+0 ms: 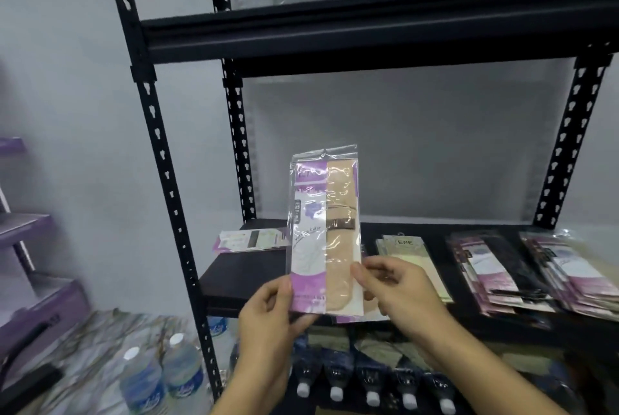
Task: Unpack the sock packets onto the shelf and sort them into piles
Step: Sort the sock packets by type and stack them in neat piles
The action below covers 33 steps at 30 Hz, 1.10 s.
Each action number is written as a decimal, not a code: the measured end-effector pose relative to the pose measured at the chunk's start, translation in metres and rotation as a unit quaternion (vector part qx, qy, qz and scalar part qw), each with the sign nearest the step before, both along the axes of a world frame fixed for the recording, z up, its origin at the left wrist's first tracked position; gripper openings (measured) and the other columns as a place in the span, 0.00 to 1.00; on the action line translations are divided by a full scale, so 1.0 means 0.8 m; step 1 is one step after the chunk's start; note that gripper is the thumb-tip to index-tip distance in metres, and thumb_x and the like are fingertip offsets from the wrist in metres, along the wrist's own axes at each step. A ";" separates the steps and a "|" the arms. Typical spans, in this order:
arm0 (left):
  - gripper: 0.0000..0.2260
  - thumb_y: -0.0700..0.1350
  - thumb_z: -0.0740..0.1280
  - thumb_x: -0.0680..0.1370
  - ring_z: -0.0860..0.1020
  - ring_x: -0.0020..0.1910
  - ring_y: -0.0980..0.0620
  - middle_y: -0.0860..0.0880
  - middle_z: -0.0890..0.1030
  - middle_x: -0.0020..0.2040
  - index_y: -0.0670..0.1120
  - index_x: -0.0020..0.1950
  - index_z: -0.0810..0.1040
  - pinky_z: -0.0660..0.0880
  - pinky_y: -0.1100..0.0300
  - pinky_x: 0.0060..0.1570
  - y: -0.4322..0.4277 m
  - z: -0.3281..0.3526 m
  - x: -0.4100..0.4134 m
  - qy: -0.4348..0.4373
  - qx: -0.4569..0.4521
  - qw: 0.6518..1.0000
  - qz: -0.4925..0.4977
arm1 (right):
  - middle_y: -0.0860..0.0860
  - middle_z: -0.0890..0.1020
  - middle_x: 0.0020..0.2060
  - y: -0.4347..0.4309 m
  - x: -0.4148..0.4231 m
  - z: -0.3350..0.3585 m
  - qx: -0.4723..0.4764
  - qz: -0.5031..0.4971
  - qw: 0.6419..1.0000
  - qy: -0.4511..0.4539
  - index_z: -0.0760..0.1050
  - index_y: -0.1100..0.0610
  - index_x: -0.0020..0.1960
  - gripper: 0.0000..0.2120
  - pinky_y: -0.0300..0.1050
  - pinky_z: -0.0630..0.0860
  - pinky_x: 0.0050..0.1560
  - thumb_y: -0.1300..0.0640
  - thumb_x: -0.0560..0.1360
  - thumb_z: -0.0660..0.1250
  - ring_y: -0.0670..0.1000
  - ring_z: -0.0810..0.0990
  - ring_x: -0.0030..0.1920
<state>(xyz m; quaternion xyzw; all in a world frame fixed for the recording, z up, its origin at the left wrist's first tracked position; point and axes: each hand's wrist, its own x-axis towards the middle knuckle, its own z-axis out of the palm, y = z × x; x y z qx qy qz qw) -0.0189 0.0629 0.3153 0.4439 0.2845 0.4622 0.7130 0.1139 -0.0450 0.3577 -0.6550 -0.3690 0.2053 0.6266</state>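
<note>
Here, L hand (268, 310) & R hand (398, 284) fingers pinch flat glossy plastic sock pkt (325, 230).

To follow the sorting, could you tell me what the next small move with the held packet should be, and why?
Probably carry the clear plastic packet of beige socks right to the far-right pile of purple-carded packets on the black metal shelf. The left hand and right hand hold it upright; that pile looks beige, the neighbouring pile black.
</note>
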 end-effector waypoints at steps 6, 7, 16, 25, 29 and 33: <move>0.09 0.42 0.64 0.80 0.84 0.50 0.39 0.37 0.85 0.48 0.38 0.54 0.79 0.81 0.44 0.50 -0.026 -0.006 -0.007 0.019 0.020 1.000 -0.012 | 0.44 0.87 0.40 -0.006 -0.019 -0.004 0.040 0.001 0.999 0.014 0.82 0.53 0.45 0.05 0.35 0.79 0.40 0.63 0.73 0.71 0.43 0.85 0.42; 0.09 0.42 0.64 0.80 0.84 0.50 0.40 0.38 0.85 0.49 0.39 0.55 0.79 0.82 0.45 0.50 -0.025 -0.008 -0.009 0.022 0.025 0.999 -0.018 | 0.44 0.87 0.40 -0.007 -0.018 -0.005 0.039 -0.004 0.999 0.017 0.82 0.53 0.45 0.06 0.36 0.79 0.41 0.63 0.73 0.71 0.43 0.85 0.42; 0.06 0.43 0.68 0.78 0.84 0.48 0.53 0.49 0.85 0.48 0.48 0.54 0.82 0.79 0.56 0.49 0.003 -0.018 -0.037 0.084 0.117 0.987 0.066 | 0.45 0.87 0.39 -0.011 0.002 -0.016 0.034 -0.047 0.998 0.013 0.82 0.51 0.43 0.07 0.54 0.79 0.55 0.63 0.72 0.72 0.49 0.85 0.46; 0.08 0.43 0.71 0.76 0.83 0.50 0.52 0.50 0.84 0.48 0.51 0.54 0.82 0.80 0.53 0.53 0.046 -0.043 -0.049 0.144 0.167 0.973 0.064 | 0.51 0.86 0.42 0.010 0.045 -0.042 -0.017 -0.069 0.997 0.024 0.81 0.52 0.44 0.04 0.58 0.79 0.55 0.60 0.72 0.72 0.55 0.84 0.47; 0.09 0.40 0.70 0.77 0.82 0.51 0.51 0.49 0.83 0.50 0.51 0.55 0.80 0.80 0.53 0.54 0.090 -0.058 -0.041 0.205 0.205 0.955 0.061 | 0.53 0.86 0.42 0.032 0.079 -0.060 -0.066 -0.083 0.994 0.023 0.81 0.59 0.49 0.05 0.56 0.80 0.54 0.61 0.73 0.71 0.55 0.84 0.45; 0.09 0.41 0.70 0.77 0.81 0.50 0.55 0.52 0.83 0.51 0.51 0.55 0.80 0.78 0.59 0.50 0.152 -0.068 -0.018 0.257 0.244 0.933 0.065 | 0.51 0.84 0.41 0.062 0.111 -0.072 -0.118 -0.085 0.989 0.021 0.79 0.62 0.54 0.09 0.45 0.80 0.42 0.62 0.74 0.70 0.51 0.84 0.41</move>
